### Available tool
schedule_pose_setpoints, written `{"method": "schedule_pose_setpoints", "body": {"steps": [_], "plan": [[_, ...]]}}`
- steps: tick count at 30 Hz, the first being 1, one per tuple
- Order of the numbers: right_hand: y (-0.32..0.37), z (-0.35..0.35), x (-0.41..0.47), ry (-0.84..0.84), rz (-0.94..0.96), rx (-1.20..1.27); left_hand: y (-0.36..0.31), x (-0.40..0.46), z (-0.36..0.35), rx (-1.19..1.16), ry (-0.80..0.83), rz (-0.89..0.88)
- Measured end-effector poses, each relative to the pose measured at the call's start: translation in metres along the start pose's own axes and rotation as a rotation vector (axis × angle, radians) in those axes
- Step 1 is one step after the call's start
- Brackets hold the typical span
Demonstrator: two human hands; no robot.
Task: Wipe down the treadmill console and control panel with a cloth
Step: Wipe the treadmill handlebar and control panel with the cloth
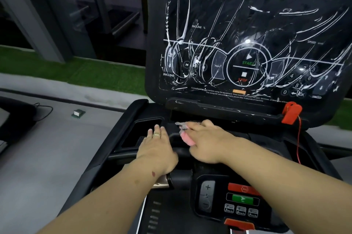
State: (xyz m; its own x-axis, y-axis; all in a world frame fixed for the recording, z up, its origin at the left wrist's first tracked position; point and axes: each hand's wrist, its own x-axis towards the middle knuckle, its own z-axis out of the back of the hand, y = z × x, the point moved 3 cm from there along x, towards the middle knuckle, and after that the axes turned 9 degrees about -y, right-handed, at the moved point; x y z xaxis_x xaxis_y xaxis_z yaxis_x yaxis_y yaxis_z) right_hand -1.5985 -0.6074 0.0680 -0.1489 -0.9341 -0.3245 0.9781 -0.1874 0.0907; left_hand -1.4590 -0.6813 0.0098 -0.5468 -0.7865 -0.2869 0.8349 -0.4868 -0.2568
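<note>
The black treadmill console (pixel 247 24) fills the upper right, its screen covered in white foamy streaks and loops. Below it my right hand (pixel 207 140) is closed around a bunched pink cloth (pixel 187 139), pressing it on the black shelf under the screen. My left hand (pixel 158 146), wearing a ring, lies flat with fingers spread on the black console frame beside a recessed tray (pixel 141 133). The lower control panel (pixel 234 199) with plus and minus keys, a red and a green button sits near the bottom, under my right forearm.
A red safety clip (pixel 291 113) with a thin red cord hangs at the console's lower right. On the grey floor to the left lie a small green box (pixel 78 114) and a black cable (pixel 42 112). A green turf strip (pixel 76 70) runs behind.
</note>
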Motion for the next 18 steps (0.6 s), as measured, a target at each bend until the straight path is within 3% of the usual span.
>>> {"method": "schedule_pose_setpoints", "body": {"steps": [4,10,18], "plan": [[-0.006,0.001,-0.005,0.002,-0.066,-0.018,0.005,-0.003,-0.003,0.007,0.029,0.081],[0.060,-0.005,0.037,-0.026,0.118,-0.019,0.012,-0.005,-0.008,-0.015,0.046,0.105],[0.002,0.001,0.003,0.012,-0.064,-0.020,0.011,-0.005,-0.007,-0.040,0.057,0.105]]}}
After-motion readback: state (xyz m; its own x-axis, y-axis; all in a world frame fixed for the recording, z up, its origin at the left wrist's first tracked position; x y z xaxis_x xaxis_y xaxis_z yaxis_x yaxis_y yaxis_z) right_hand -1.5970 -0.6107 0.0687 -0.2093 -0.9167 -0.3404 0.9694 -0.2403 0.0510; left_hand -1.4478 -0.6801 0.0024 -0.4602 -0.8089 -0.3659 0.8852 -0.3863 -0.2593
